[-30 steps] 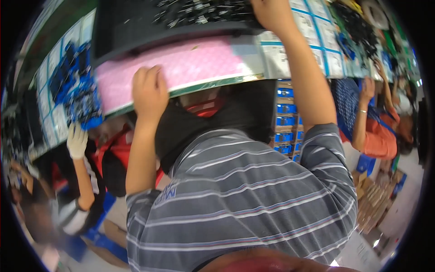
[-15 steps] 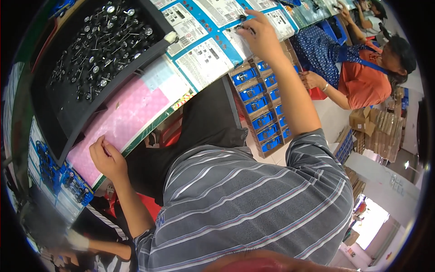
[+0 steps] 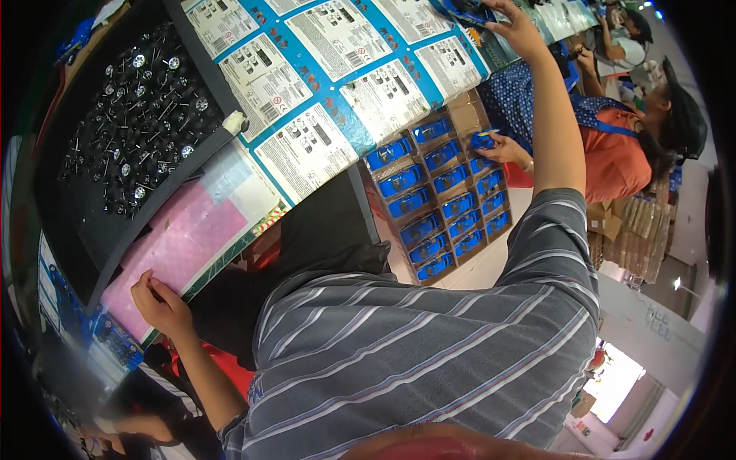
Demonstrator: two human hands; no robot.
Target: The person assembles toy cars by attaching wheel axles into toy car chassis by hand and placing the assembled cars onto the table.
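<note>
My right hand [image 3: 520, 32] reaches to the far right of the table, thumb and fingers around the end of a blue plastic part [image 3: 464, 12] with dark pieces; the upper picture edge cuts this spot off. Near the front edge on the left, my left hand [image 3: 162, 305] rests by the pink mat [image 3: 195, 230], its fingers loosely bent, thumb apart and nothing visible in them. Beyond it stands a black tray [image 3: 138, 230] holding many small black wheels on metal axles [image 3: 142, 115].
Printed card sheets [image 3: 307, 149] with blue borders cover the table. Below its edge, a divided cardboard box [image 3: 418, 268] holds several blue toy cars [image 3: 418, 228]. A co-worker in orange [image 3: 613, 169] holds a blue car [image 3: 483, 140] over that box. More blue parts [image 3: 115, 337] lie lower left.
My right hand has moved farther right from the card sheets to the blue part. The view has shifted, and the co-worker's hand now holds a blue car at the box. My left hand stays by the mat.
</note>
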